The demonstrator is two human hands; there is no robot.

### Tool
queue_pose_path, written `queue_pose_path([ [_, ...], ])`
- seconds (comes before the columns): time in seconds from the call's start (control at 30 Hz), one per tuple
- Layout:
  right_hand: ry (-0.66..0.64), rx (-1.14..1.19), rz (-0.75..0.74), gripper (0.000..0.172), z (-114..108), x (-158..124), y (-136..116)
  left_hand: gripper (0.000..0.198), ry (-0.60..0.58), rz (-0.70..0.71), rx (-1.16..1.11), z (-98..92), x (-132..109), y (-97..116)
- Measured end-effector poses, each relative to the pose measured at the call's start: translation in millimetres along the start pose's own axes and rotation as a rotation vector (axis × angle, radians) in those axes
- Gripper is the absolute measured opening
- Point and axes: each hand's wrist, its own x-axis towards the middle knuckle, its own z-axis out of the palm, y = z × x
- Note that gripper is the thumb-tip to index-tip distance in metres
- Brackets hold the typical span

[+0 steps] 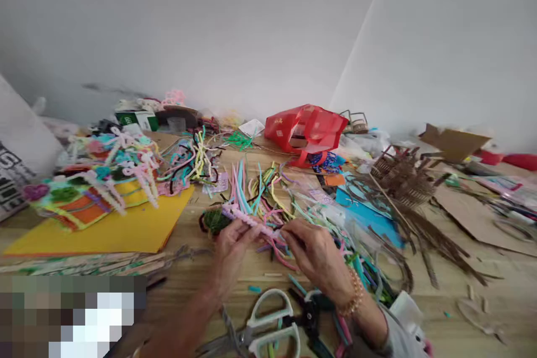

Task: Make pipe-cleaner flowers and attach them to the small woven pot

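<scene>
My left hand [230, 247] and my right hand [315, 254] meet over the middle of the wooden table [453, 302]. Both pinch a twisted pink and lilac pipe cleaner piece [247, 218] that runs between them, its far end pointing up and left. My right wrist wears a beaded bracelet [354, 293]. A small green fuzzy ball [215, 221] lies just beyond my left hand. A loose heap of coloured pipe cleaners [268, 190] spreads behind and beneath both hands.
Grey-handled scissors [268, 324] lie near the front edge. Yellow card [121, 229] carries a pipe cleaner craft [96, 184] at left. A red bag [308, 128] stands at the back. Blue paper [363, 210], a brown woven basket [398, 176] and cardboard [474, 212] fill the right.
</scene>
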Motion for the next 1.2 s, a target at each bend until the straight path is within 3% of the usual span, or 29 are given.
queue_pose_path([
  [0.3, -0.215, 0.403, 0.098, 0.034, -10.1, 10.0, 13.9, 0.012, -0.102, -0.12, -0.218, 7.7, -1.8, 7.2],
  [0.53, -0.284, 0.639, 0.141, 0.044, 6.7, 10.7, 16.3, 0.017, -0.083, -0.17, -0.321, 7.7, -1.7, 12.0],
  [0.77, -0.153, 0.525, 0.157, 0.041, 22.1, 2.9, -3.4, 0.019, -0.061, -0.103, -0.35, 11.9, -0.5, 17.2],
  [0.93, -0.166, 0.532, 0.172, 0.036, 30.6, -3.3, -16.7, 0.018, -0.009, -0.047, -0.298, 11.6, 0.4, 17.1],
  [1.2, -0.058, -0.047, 0.019, 0.024, 24.6, -12.7, -18.6, 0.018, 0.046, -0.024, -0.182, 8.5, -0.1, 15.0],
])
